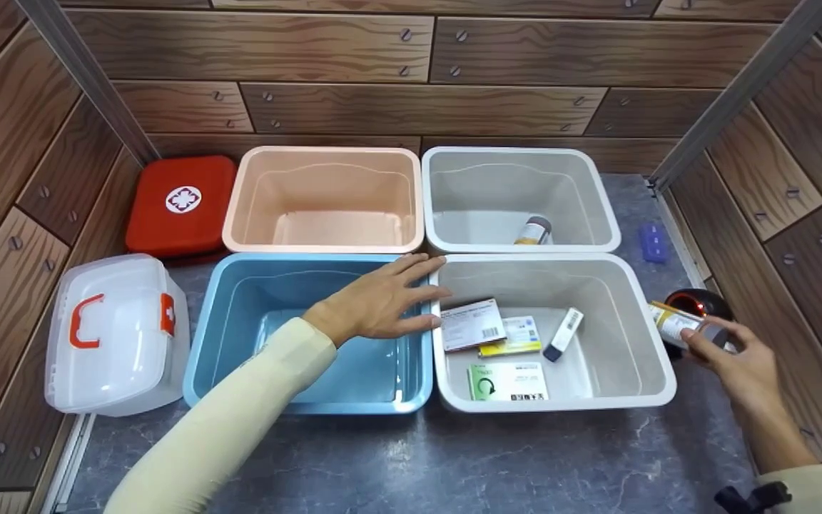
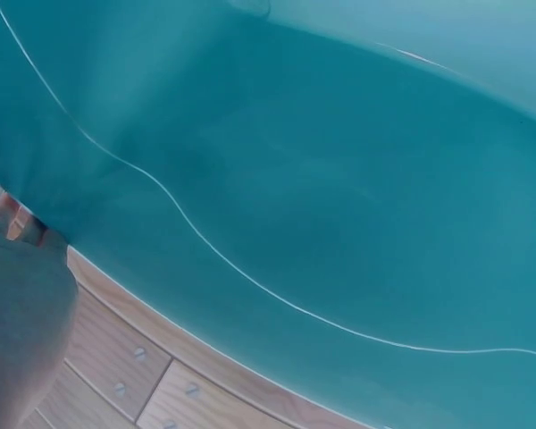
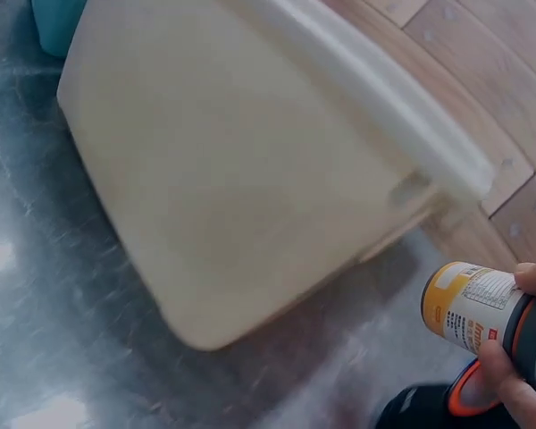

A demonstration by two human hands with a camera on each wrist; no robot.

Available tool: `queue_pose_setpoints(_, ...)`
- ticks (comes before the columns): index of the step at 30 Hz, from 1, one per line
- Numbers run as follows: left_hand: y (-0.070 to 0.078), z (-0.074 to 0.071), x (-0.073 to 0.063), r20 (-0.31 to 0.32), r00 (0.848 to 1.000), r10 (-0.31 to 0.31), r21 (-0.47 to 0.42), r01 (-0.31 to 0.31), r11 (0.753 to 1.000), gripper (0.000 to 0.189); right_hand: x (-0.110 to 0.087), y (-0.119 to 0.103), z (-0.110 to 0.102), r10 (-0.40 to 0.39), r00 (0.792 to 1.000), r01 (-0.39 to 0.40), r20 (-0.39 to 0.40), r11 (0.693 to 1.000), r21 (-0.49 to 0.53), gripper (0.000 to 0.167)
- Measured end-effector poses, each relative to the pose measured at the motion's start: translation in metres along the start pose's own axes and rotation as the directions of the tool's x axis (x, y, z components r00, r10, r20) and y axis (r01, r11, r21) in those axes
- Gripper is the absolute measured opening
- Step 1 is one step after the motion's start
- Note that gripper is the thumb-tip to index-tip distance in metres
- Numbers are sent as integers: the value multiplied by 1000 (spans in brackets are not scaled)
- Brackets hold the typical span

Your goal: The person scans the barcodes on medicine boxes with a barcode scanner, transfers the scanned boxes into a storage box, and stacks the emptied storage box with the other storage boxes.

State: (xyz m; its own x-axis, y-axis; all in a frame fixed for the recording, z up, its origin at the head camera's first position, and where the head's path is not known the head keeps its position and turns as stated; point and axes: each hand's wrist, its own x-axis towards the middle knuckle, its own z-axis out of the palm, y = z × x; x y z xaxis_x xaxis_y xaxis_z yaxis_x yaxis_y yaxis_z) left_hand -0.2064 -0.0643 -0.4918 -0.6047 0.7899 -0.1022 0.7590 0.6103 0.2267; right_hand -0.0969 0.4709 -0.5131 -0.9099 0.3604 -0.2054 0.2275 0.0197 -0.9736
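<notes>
My right hand (image 1: 750, 368) grips a small bottle (image 1: 670, 325) by its dark cap end, tilted on its side. In the right wrist view the bottle (image 3: 469, 308) shows a white and yellow label with printed text. It is held over a black round device (image 1: 712, 303) that glows red, like a desktop barcode scanner. My left hand (image 1: 382, 303) lies with fingers extended across the adjoining rims of the blue bin (image 1: 200, 350) and the front grey bin (image 1: 657, 357). Inside that grey bin are several medicine boxes, among them a green and white box (image 1: 507, 382) and a slim white box (image 1: 564, 332).
Behind stand a peach bin (image 1: 325, 182) and another grey bin (image 1: 507, 175) with a bottle (image 1: 534, 230) inside. At left are a red first-aid case (image 1: 183, 228) and a clear box (image 1: 115, 357) with an orange handle. A purple pill case (image 1: 653, 243) lies by the right wall.
</notes>
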Motion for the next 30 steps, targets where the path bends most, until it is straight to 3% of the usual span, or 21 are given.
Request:
queue_pose_setpoints(5,-1,-1,0,4,1000,1,-4,-1,1000,66,10,-34,13,-92,996,91,1,982,-165,39)
queue_pose_setpoints(8,-1,-1,0,7,1000,-7,3,7,1000,66,22,-58,25,-161,987,160,20,942,-294,42)
queue_pose_setpoints(9,-1,-1,0,8,1000,-10,3,10,1000,66,26,-66,29,-178,984,179,29,947,-268,42)
queue_pose_setpoints(13,-1,0,0,10,1000,-11,-7,11,1000,67,45,-96,52,-249,968,248,42,909,-334,43)
queue_pose_setpoints(15,-1,1,0,9,1000,-9,-11,9,1000,67,56,-107,65,-282,958,278,46,880,-386,43)
queue_pose_setpoints(19,-1,0,0,8,1000,-11,-5,11,1000,67,76,-123,98,-338,938,320,73,767,-557,58)
queue_pose_setpoints(22,-2,-1,0,6,1000,-18,4,18,1000,66,90,-128,128,-344,932,338,113,713,-614,65)
queue_pose_setpoints(26,-2,-2,0,5,1000,-11,7,11,1000,66,107,-126,168,-338,921,382,192,695,-609,64)
queue_pose_setpoints(30,-1,-1,1,5,1000,-5,6,5,1000,66,118,-117,204,-286,919,393,270,716,-578,66)
